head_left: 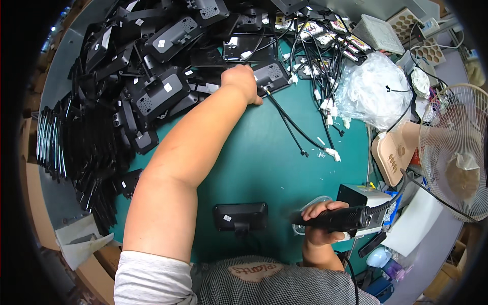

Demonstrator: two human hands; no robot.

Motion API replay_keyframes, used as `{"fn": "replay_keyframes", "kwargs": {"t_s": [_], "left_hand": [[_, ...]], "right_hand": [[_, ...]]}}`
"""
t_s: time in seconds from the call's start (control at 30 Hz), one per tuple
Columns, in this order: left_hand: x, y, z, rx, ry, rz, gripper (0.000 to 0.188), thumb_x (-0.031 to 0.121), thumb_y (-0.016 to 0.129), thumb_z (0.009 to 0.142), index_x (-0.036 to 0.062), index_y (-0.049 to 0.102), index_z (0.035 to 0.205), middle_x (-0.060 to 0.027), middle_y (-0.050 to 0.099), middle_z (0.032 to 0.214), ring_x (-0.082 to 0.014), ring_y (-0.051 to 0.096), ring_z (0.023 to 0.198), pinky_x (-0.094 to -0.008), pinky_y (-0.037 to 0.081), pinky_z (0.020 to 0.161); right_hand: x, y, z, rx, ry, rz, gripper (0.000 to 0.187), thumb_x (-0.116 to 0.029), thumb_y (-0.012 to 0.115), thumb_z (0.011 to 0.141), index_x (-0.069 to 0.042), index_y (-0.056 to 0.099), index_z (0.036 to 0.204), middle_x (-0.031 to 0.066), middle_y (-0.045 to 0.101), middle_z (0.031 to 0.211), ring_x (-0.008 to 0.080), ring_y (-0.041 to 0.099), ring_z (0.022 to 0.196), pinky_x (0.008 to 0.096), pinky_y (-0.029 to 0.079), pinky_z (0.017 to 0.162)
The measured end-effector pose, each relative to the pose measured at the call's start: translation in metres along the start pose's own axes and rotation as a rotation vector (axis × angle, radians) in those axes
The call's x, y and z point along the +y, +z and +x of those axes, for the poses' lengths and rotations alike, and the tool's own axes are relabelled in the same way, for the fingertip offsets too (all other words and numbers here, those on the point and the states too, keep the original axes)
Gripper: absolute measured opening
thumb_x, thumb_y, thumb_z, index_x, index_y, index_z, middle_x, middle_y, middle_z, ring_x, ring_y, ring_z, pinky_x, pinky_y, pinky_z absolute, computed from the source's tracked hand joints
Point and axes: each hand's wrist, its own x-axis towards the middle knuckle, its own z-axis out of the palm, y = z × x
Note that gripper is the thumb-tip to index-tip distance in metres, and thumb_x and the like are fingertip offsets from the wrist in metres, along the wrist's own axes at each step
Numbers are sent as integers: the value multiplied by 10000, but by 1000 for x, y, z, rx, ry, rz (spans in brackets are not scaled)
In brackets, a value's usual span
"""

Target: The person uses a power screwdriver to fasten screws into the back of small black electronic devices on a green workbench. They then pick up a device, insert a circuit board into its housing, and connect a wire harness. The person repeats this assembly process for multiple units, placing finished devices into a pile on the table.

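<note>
My left hand [241,84] reaches to the far middle of the green table, closed on the left end of a black plastic housing [272,75]; its fingertips are partly hidden. Black cables [290,123] with a white connector trail from that housing toward me. At the near right, my right hand [323,223] is wrapped around a black electric screwdriver [335,218], held nearly level, its coiled cord leading off to the right. The screwdriver's left end is blurred over a clear round dish [300,228]. Another black housing [240,217] lies near my body, left of the screwdriver.
Black housings [162,91] are heaped at the far left, beside stacked glossy black parts [53,142]. Cabled parts [320,66] and a clear plastic bag [376,91] fill the far right. A box-shaped device [361,195], a beige tray [394,155] and a fan [455,152] stand right.
</note>
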Motion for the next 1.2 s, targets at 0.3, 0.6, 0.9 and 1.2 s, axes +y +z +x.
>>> {"fn": "replay_keyframes", "kwargs": {"t_s": [0.3, 0.6, 0.9, 1.2], "left_hand": [[-37, 74, -133, -127, 216, 74, 915, 532, 857, 565, -27, 505, 1199, -155, 583, 1101, -282, 626, 997, -361, 535, 845], [-48, 114, -188, -8, 173, -44, 1126, 571, 850, 547, -12, 384, 1389, -141, 548, 1123, -270, 631, 937, -370, 535, 792], [-39, 125, -188, 22, 137, -176, 1038, 575, 809, 626, -12, 401, 1377, -119, 556, 1056, -258, 633, 896, -373, 521, 768], [-45, 172, -190, 571, 494, -114, 768, 466, 761, 706, 176, 508, 1371, -59, 502, 837, -211, 541, 679, -352, 432, 614]], "right_hand": [[-11, 6, 2, -22, -23, -41, 830, -799, 567, 737, -57, 412, 1075, 90, 544, 700, 186, 552, 526, 308, 514, 508], [2, 23, -3, -109, -3, 16, 844, -787, 579, 738, -35, 420, 1088, 109, 566, 734, 205, 585, 550, 329, 532, 534], [4, 28, -3, -114, 203, 56, 811, -775, 534, 786, -47, 449, 1133, 104, 557, 723, 202, 592, 580, 337, 528, 548], [57, 30, 7, -12, 818, -55, 612, -541, 383, 995, 2, 434, 1272, 154, 613, 661, 208, 619, 543, 292, 519, 530]]}}
